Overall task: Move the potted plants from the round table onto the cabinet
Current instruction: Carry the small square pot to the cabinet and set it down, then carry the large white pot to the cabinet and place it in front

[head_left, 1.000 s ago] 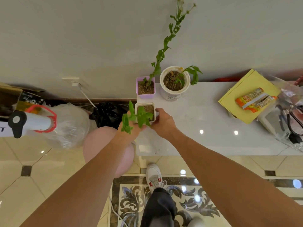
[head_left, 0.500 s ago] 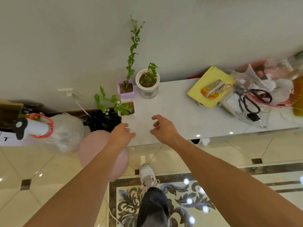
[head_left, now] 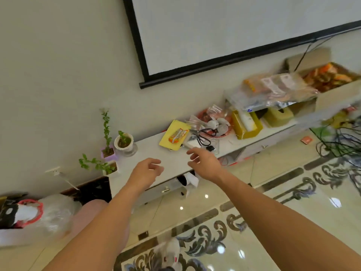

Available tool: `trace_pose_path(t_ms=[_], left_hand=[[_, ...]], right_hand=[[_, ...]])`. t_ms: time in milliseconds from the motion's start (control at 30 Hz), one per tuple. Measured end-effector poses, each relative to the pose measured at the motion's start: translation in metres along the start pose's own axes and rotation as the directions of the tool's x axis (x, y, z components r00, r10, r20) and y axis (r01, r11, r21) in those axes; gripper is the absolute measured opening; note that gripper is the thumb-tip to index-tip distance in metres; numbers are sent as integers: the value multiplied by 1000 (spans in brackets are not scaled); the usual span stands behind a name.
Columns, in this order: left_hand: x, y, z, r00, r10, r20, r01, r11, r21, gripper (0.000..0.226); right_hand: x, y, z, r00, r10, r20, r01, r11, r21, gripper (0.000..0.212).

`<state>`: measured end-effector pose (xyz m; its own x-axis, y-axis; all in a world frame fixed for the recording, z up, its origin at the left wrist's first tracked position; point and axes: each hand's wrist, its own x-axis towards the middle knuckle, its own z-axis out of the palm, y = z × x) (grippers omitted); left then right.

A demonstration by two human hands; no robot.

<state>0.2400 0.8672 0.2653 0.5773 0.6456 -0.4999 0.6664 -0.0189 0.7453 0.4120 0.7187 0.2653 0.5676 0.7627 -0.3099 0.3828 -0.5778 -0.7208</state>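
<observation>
Three potted plants stand at the left end of the white cabinet (head_left: 172, 165): a small white square pot (head_left: 111, 170) with leafy sprigs nearest the corner, a purple pot (head_left: 108, 153) with a tall thin stem behind it, and a round white pot (head_left: 124, 142) to its right. My left hand (head_left: 145, 173) hovers empty over the cabinet top, fingers loosely curled, to the right of the white square pot. To its right, near the front edge, my right hand (head_left: 203, 161) is also empty with fingers apart. The round table is out of view.
On the cabinet to the right lie a yellow folder (head_left: 166, 140) with a snack packet, black scissors (head_left: 205, 136), plastic bags and yellow boxes (head_left: 247, 124). A projector screen (head_left: 224, 32) hangs above. A pink balloon (head_left: 91, 214) and a clear bag (head_left: 52, 214) sit at lower left.
Both hands let go of the white square pot, left on the cabinet, and drew back to the right. My view swung right and away from the cabinet.
</observation>
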Motion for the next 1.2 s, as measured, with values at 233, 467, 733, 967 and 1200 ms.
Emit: trace_pose_path(t_ms=[233, 467, 733, 967, 1200], left_hand=[[-43, 125, 114, 937, 201, 285, -257, 950, 175, 27], [-120, 224, 271, 720, 378, 582, -564, 807, 173, 30], [-277, 192, 469, 364, 264, 893, -722, 686, 91, 33], [-394, 91, 593, 163, 72, 984, -799, 595, 89, 32], [-463, -20, 677, 23, -78, 997, -849, 525, 61, 37]], right_hand=[[-120, 64, -134, 951, 185, -248, -172, 982, 71, 33], [-303, 158, -245, 735, 405, -543, -342, 914, 218, 30], [-566, 290, -201, 301, 725, -619, -537, 665, 518, 23], [-753, 354, -74, -45, 854, -519, -536, 417, 734, 27], [-867, 382, 62, -407, 832, -378, -425, 193, 884, 35]])
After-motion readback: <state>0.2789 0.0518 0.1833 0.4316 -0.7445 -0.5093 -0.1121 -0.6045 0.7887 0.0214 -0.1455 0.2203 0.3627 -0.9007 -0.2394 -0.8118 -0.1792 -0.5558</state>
